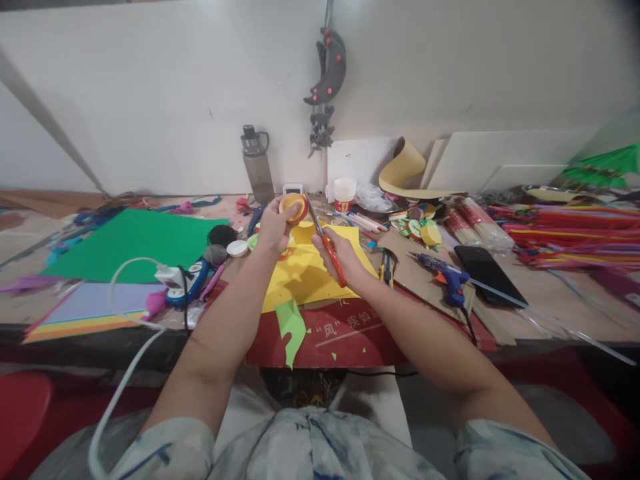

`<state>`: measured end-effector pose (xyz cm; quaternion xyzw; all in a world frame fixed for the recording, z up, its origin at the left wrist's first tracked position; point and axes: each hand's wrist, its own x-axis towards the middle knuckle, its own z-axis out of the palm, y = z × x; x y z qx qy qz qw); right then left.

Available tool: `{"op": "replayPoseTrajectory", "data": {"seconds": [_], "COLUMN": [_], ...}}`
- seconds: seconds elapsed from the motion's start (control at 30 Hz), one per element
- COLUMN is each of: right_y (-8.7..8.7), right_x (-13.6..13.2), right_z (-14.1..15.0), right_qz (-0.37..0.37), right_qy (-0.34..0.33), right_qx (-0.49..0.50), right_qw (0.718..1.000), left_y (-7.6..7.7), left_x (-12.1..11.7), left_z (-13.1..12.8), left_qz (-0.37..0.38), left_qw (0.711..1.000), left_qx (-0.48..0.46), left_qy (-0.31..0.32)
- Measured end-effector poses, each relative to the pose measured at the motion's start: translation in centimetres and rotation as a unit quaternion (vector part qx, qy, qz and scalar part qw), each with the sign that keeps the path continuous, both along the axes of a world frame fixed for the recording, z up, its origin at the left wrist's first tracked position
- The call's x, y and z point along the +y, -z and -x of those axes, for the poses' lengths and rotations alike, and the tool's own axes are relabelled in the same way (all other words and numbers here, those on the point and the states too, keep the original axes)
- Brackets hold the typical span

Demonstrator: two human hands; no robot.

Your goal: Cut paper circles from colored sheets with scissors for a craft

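Observation:
My left hand (275, 225) is closed around a small round yellow piece with an orange-red rim (294, 209), held up in front of me. My right hand (341, 252) grips scissors (334, 259) by their red-orange handles. Their blades point up and away, close beside the round piece; whether they touch it I cannot tell. Below both hands lie yellow sheets (285, 287) on a dark red board (350, 343). A light green paper scrap (291, 327) with a curved cut-out rests at the board's front, with tiny green snippets nearby.
A green sheet (145, 243) and a power strip (187, 285) lie left. To the right are a blue glue gun (447, 277), a black phone (490, 275) and bundled pipe cleaners (565, 233). A grey bottle (257, 167) and paper cup (345, 193) stand behind.

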<state>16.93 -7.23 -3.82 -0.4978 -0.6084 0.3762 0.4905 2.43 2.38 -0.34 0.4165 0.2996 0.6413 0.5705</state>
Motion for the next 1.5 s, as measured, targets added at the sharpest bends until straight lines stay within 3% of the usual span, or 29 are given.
{"op": "replayPoseTrajectory", "data": {"seconds": [0.33,0.77,1.13,1.5], "right_y": [0.2,-0.1,-0.9,-0.5], "right_x": [0.3,0.0,-0.5,-0.4], "right_z": [-0.1,-0.2,-0.1,0.1], "right_qz": [-0.015,-0.012,-0.002,0.026], "right_qy": [-0.008,0.009,0.012,0.0], "right_qx": [-0.002,-0.017,-0.036,-0.008], "right_qw": [1.0,1.0,0.999,1.0], "left_y": [0.8,0.4,-0.2,-0.2], "left_x": [0.0,-0.3,-0.2,0.1], "left_z": [-0.2,-0.2,0.2,0.5], "left_qz": [-0.047,-0.046,-0.019,-0.014], "left_qw": [0.998,0.998,0.999,0.999], "left_qx": [0.032,0.013,0.026,0.03], "left_qy": [0.035,0.047,0.002,-0.003]}}
